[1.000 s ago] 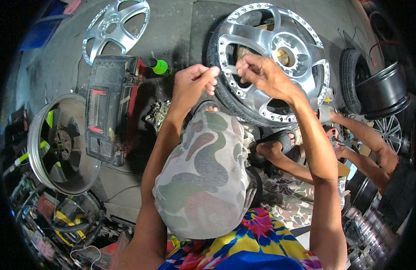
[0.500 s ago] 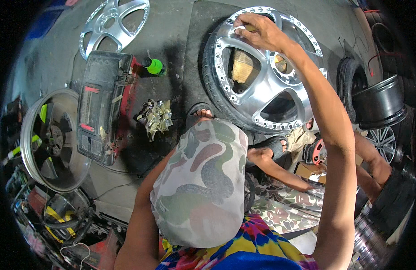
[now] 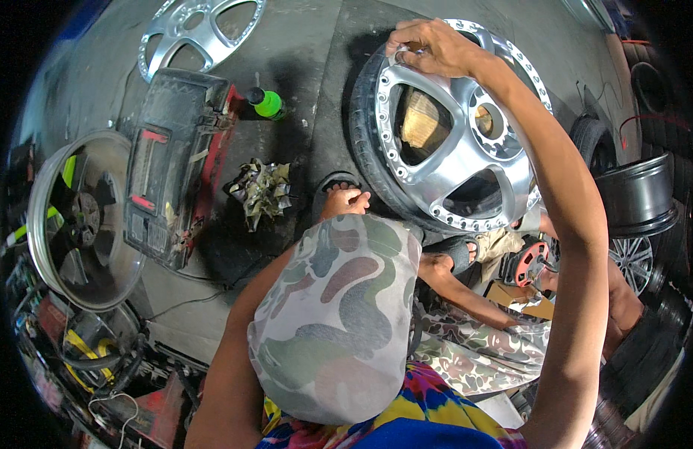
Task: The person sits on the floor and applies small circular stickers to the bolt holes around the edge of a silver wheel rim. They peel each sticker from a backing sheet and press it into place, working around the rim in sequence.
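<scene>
A silver alloy wheel face (image 3: 436, 161) with small holes round its rim lies on a black tyre (image 3: 359, 123) at the upper middle. My right hand (image 3: 429, 45) is on the spoke end at its upper left, fingers bent and pinched together over something pale, too covered to name. Beyond my camouflage-clad knee (image 3: 335, 299), my left hand (image 3: 345, 200) shows in part near my sandalled foot (image 3: 336, 179). Its fingers are loosely curled, with nothing visible in them. Through the wheel's opening a tan block (image 3: 423, 120) shows.
Left of the wheel are a crumpled foil-like bundle (image 3: 260, 191), a green bottle (image 3: 268, 104) and a black-and-red toolbox (image 3: 166, 161). Another wheel face (image 3: 189, 34) and an upright rim (image 3: 43, 224) lie beyond. At right are a dark rim barrel (image 3: 638, 194) and another person's bare limb (image 3: 623, 299).
My left hand has come into view past my knee. My right hand stays at the same spoke end. The view has shifted slightly, and the red disc at right shows more fully.
</scene>
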